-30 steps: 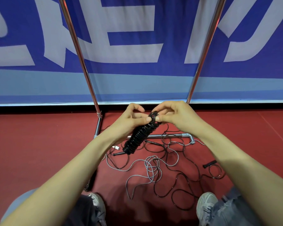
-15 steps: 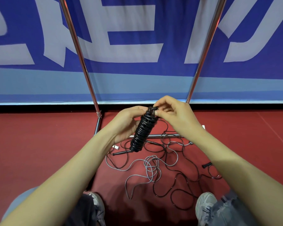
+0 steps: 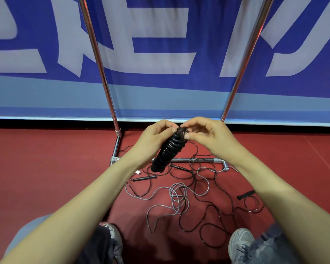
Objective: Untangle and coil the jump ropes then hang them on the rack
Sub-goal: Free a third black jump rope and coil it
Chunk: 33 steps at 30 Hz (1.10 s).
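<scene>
Coiled black rope (image 3: 168, 151) pinched at its top end by the left hand (image 3: 154, 134) and the right hand (image 3: 204, 134).
Both hands are close together, with fingers curled on the upper end. The long axis of the bundle slants down toward the left forearm, and its lower end is free. The rack (image 3: 97, 60) uprights rise just behind and its top bar is out of view, so I judge hanging needs a lift upward. The tangled ropes (image 3: 179, 195) lie on the floor below.

The left hand (image 3: 156, 138) and right hand (image 3: 208, 136) are shown bare, as are the forearms (image 3: 84, 197). Jeans (image 3: 271, 248) are worn, dark with a pale faded patch on the left leg, blue-grey and frayed on the right. Grey-white laced trainers (image 3: 240, 242) are worn.
</scene>
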Each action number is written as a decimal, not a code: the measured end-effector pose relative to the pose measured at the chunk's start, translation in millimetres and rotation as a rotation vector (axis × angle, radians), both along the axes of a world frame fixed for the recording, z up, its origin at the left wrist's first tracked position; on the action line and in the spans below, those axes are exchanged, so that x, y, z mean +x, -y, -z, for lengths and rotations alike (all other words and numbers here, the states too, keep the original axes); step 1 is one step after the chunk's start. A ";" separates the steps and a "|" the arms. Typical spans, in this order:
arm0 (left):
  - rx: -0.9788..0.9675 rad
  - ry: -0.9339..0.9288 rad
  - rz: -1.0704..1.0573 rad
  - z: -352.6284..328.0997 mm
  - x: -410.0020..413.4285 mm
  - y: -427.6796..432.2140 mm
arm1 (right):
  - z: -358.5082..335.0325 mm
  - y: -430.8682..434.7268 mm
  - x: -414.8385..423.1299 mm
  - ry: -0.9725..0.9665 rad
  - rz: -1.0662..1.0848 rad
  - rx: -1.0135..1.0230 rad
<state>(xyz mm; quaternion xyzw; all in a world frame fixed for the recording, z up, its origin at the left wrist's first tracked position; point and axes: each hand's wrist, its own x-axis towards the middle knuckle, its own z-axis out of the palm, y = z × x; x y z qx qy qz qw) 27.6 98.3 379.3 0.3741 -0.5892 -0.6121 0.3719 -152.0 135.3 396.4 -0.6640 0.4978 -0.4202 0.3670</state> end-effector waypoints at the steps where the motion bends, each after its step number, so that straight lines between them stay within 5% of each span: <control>1: 0.037 -0.025 0.004 1.7 -1.1 -0.8 | 0.2 -0.6 -0.8 -0.014 -0.022 -0.011; 13: 0.398 -0.056 0.140 -0.5 4.5 8.2 | -0.9 -2.8 -3.3 -0.083 -0.049 -0.019; 24: 0.407 -0.161 0.065 0.1 -6.6 -3.9 | -3.0 3.9 1.4 0.128 0.085 0.162; 29: 0.026 0.100 0.050 6.6 -10.0 -7.9 | 4.1 2.4 4.0 0.272 0.220 0.260; 33: 0.134 -0.145 -0.006 2.4 -10.1 -6.5 | -0.8 1.7 0.8 0.500 0.158 0.319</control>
